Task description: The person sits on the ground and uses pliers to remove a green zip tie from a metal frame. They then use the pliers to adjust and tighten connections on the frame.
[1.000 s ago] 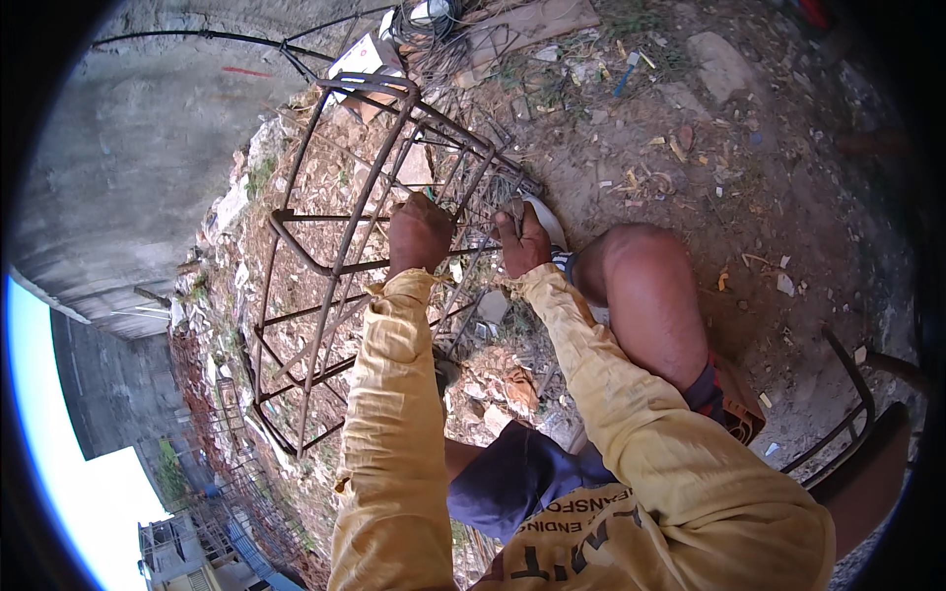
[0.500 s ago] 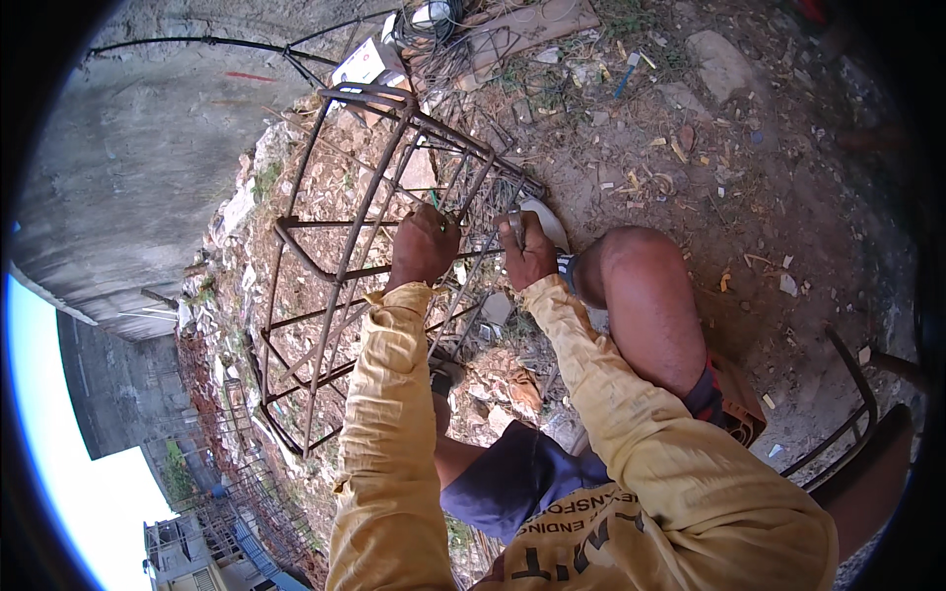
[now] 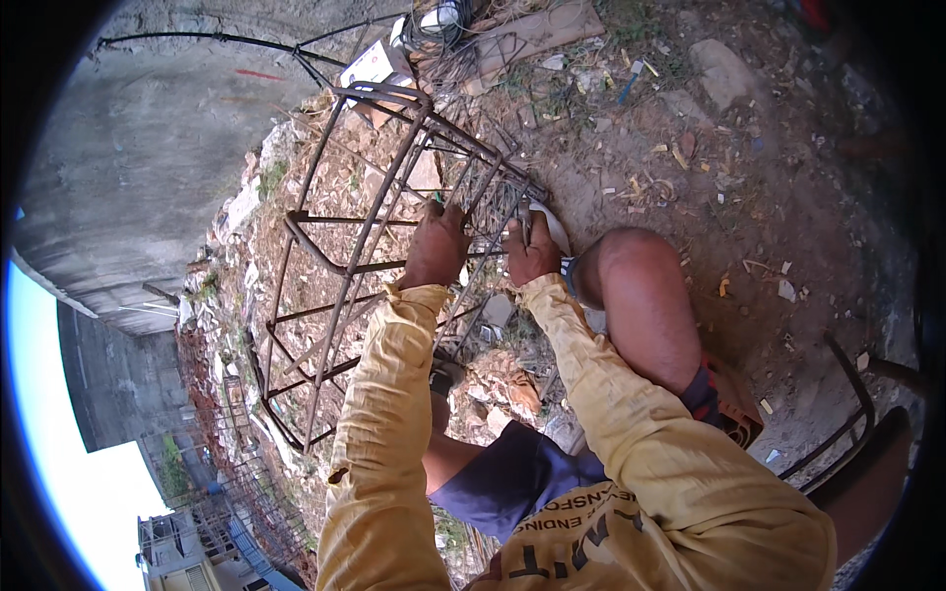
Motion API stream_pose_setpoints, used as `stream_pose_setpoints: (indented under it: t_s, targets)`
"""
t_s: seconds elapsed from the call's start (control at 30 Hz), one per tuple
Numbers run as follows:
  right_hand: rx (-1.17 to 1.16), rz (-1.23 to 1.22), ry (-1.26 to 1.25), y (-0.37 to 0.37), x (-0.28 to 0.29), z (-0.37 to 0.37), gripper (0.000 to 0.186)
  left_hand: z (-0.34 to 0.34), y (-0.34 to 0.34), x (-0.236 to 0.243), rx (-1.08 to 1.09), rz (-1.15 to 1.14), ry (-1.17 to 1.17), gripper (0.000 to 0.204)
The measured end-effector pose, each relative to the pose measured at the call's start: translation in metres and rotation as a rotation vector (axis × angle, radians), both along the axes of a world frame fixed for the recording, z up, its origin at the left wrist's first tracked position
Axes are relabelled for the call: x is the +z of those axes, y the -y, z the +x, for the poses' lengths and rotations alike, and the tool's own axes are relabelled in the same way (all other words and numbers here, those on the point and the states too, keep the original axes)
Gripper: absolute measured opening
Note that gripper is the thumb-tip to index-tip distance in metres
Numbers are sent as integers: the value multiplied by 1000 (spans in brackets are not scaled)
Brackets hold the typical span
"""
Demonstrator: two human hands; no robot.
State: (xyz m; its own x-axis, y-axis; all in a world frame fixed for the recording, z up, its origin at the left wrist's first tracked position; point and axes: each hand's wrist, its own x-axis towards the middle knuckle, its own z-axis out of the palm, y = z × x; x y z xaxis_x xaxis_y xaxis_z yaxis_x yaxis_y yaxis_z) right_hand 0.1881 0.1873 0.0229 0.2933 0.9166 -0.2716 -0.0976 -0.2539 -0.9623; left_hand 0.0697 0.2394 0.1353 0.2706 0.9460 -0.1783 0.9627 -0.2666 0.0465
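A cage of rusty bent steel bars (image 3: 370,217) lies over rubble before me. My left hand (image 3: 439,246) is closed among the bars at the cage's right part, its fingers bent down over something too hidden to make out. Just to its right, my right hand (image 3: 532,254) grips a slim metal tool (image 3: 525,219) that points away from me, near the cage's edge. A white object (image 3: 552,225) shows behind that hand, beside my bent bare knee (image 3: 641,286).
A concrete wall (image 3: 158,187) is at the left. Coiled wire (image 3: 445,47), a white box (image 3: 367,61) and a board (image 3: 532,39) lie beyond the cage. Bent bars (image 3: 852,384) are at the lower right. Debris and stones (image 3: 719,74) are scattered over the dirt.
My left hand has shifted a little to the right along the cage. The tool in my right hand has tilted slightly. The whole view has shifted a little.
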Motion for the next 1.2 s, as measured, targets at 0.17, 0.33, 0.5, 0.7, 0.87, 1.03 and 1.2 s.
stream_pose_setpoints:
  t_s: [0.17,0.33,0.5,0.7,0.87,1.03,1.2]
  targets:
    - [40,15,76,-2,12,7,30,-6,-2,0,-75,27,21,28]
    - [24,182,19,-13,17,2,30,3,-1,0,-48,24,-8,27]
    - [142,308,-113,-21,45,8,29,2,1,4,-42,27,40,20]
    - [237,309,-4,-51,66,2,28,-22,-9,-18,-236,115,-20,10]
    - [325,308,-183,-71,61,9,31,-12,-17,-9,-352,145,-111,11]
    - [247,259,147,-55,24,5,35,-20,-19,0,-359,119,-105,16]
    - [301,244,36,-24,-15,-25,34,-15,-25,-3,-258,2,-267,27]
